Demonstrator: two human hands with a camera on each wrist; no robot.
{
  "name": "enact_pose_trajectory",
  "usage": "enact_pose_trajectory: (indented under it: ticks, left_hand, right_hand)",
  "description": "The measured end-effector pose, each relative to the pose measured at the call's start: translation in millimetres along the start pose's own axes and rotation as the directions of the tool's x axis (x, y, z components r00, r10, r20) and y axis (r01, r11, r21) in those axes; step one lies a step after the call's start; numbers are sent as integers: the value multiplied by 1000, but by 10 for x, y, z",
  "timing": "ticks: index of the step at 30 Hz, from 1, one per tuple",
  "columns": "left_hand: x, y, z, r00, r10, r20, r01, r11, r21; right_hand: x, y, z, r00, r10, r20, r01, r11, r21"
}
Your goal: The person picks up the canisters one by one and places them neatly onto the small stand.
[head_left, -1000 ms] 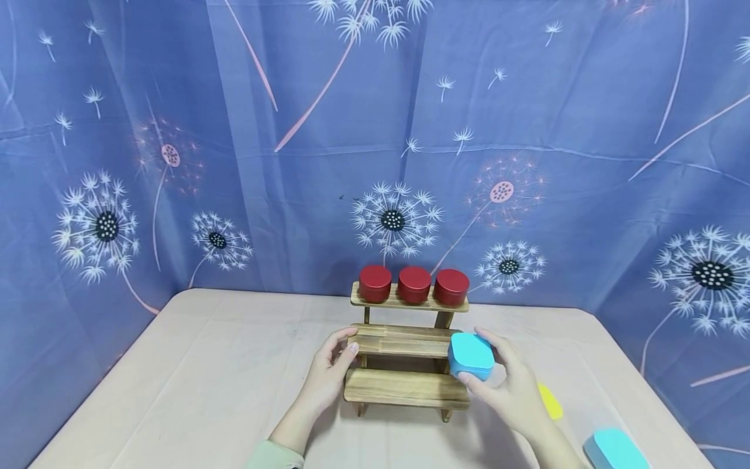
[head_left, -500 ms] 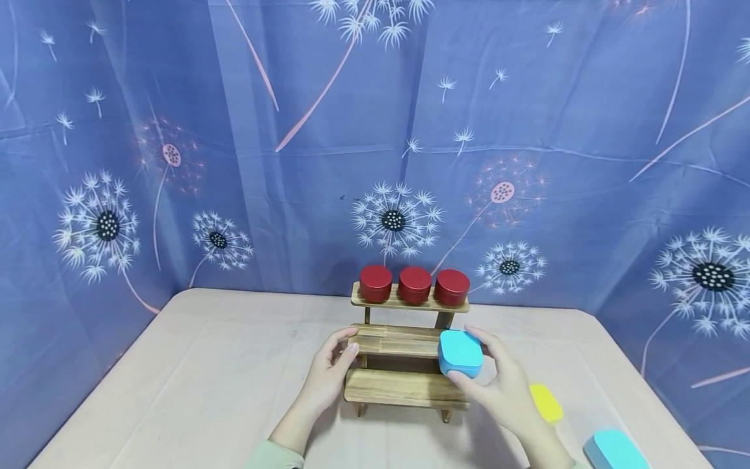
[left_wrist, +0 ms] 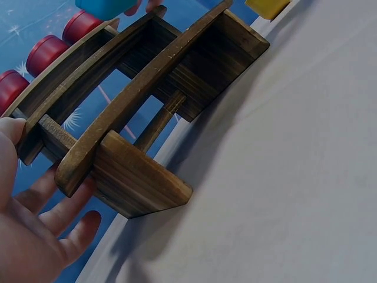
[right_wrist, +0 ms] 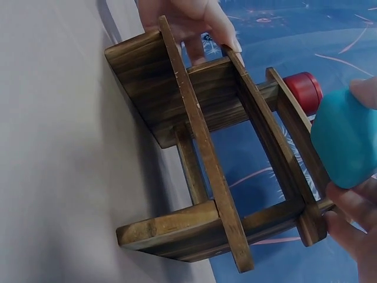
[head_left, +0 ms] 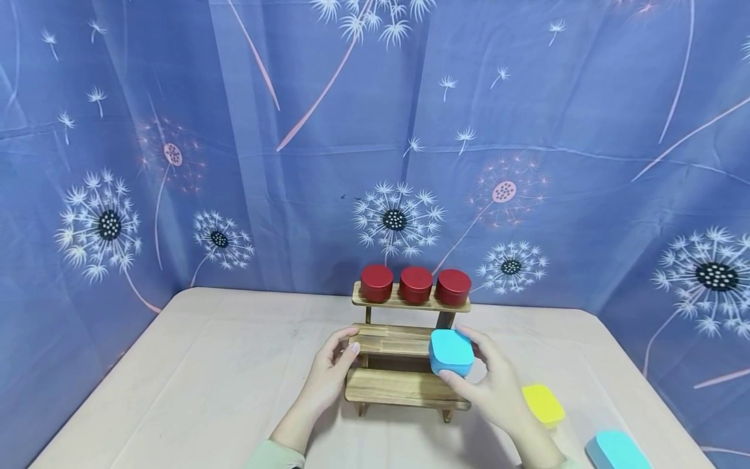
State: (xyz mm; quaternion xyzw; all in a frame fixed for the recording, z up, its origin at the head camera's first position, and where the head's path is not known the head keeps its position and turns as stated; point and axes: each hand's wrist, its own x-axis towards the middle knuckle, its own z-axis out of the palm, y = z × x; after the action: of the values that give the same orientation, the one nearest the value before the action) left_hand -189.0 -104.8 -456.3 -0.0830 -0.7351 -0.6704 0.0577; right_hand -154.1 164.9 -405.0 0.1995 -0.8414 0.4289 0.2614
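A three-tier wooden display stand (head_left: 404, 387) stands on the table. My left hand (head_left: 328, 368) grips the left end of its middle tier, thumb on the tier's edge (left_wrist: 13, 130) and the other fingers behind and below. Between thumb and fingers, my right hand (head_left: 495, 384) holds a light-blue rounded-square box (head_left: 451, 352) at the right part of the middle tier. In the right wrist view the blue box (right_wrist: 346, 138) appears above that tier; whether it touches the wood I cannot tell. Three round red tins (head_left: 415, 284) sit in a row on the top tier.
To the right of the stand lies a yellow rounded box (head_left: 543, 405) on the pale tablecloth (head_left: 234, 365). Another light-blue box (head_left: 616, 449) is nearer the front right. A blue dandelion-print curtain (head_left: 293, 195) hangs behind the table and along its sides.
My right hand has moved left with the blue box, along the middle tier. More of the yellow box now shows. The left hand keeps its grip on the stand, which stays put.
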Motion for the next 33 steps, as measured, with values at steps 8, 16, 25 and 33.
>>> enact_pose_trajectory:
  ticks: [8, 16, 25, 33]
  left_hand:
    - [2, 3, 5, 1000, 2, -5, -2, 1000, 17]
    - [6, 2, 1, 1000, 26, -1, -26, 1000, 9]
    - [6, 8, 0, 1000, 9, -5, -9, 1000, 5]
    - [2, 8, 0, 1000, -2, -5, 2, 1000, 13]
  right_hand:
    - [6, 15, 38, 1000, -3, 11, 3, 999, -43]
    - [34, -6, 111, 999, -1, 39, 3, 997, -72]
    - [76, -66, 176, 998, -12, 61, 14, 999, -46]
    - [116, -140, 232, 993, 49, 110, -49, 999, -5]
